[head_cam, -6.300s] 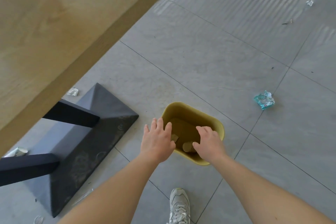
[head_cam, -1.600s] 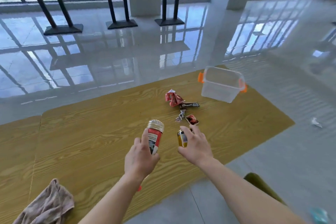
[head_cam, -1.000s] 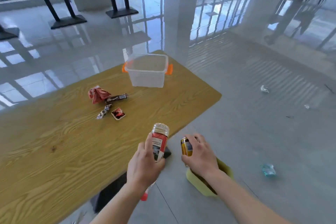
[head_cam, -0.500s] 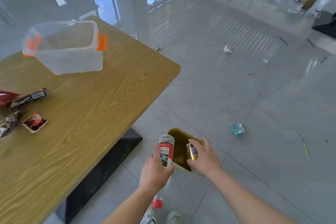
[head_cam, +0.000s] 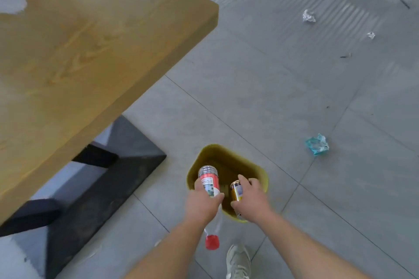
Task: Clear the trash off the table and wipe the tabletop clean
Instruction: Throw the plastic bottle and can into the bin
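Downward view over a grey tile floor [head_cam: 283, 97], filling the frame from 12 round to 6 o'clock. At 10 o'clock, one blurred corner of a wood table [head_cam: 90, 41]; beneath it, at 8, a black base [head_cam: 108, 176].

At 6 o'clock, standing on the tiles, a yellow bin [head_cam: 229, 161], mouth open upward. Over its near rim, two hands side by side, slightly apart.

Left hand [head_cam: 201, 206] wrapped round a clear bottle [head_cam: 209, 184] with a red label. Bottom aimed at 12 above the bin's 9 o'clock rim, red cap [head_cam: 212, 242] aimed at 6 toward the body; long axis 12 to 6, tilted.

Right hand [head_cam: 251, 199] curled round a small gold can [head_cam: 236, 190], top end aimed at 12, above the open mouth.

At 6, a pale shoe [head_cam: 238, 263]. At 3 of the bin, well apart, a teal wrapper [head_cam: 317, 147]. Far off at 1, white scraps [head_cam: 308, 16].

Probably the drop into the bin: target directly below and just toward 12 of both hands. Right hand nearer the middle of the mouth, so the can likely to fall clean. Bottle over the rim, so probably in need of a nudge toward 3 before release.
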A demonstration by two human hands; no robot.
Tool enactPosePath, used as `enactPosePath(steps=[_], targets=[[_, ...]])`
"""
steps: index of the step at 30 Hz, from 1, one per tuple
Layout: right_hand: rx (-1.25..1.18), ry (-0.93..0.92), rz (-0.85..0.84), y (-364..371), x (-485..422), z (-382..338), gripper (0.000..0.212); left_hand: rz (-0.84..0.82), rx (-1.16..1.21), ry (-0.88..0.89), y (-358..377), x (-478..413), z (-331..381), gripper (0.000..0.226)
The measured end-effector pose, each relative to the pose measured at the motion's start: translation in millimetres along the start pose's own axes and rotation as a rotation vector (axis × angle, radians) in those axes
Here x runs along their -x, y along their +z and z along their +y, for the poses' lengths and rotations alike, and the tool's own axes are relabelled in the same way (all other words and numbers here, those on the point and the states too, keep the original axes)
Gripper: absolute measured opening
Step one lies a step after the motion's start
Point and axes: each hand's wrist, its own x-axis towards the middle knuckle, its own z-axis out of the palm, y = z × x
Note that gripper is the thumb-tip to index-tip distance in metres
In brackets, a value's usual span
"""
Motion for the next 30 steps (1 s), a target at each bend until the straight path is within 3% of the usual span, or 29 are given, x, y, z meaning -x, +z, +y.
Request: enactPosePath(steps=[10,15,22,30], targets=[[0.027,-0.015,-0.023,35.6,-68.6,34.7,0.081,0.021,-0.034,-0.11,38.0,-63.9,7.8,0.085],[0.006,-0.018,0.017,36.5,-66.1,39.8,0.067,0.086,-0.161,0.065,34.8,-47.9,-3.9,0.061],[0.006,-0.062,0.064,26.2,-53.1,31.9,0.062,0.132,-0.453,0.308,15.1,-28.3,-13.4,0.062],[0.102,-0.141,0.111,4.8,-21.7,10.5,0.065,0.19,-0.592,0.418,-15.0,-1.5,-3.9,0.062]])
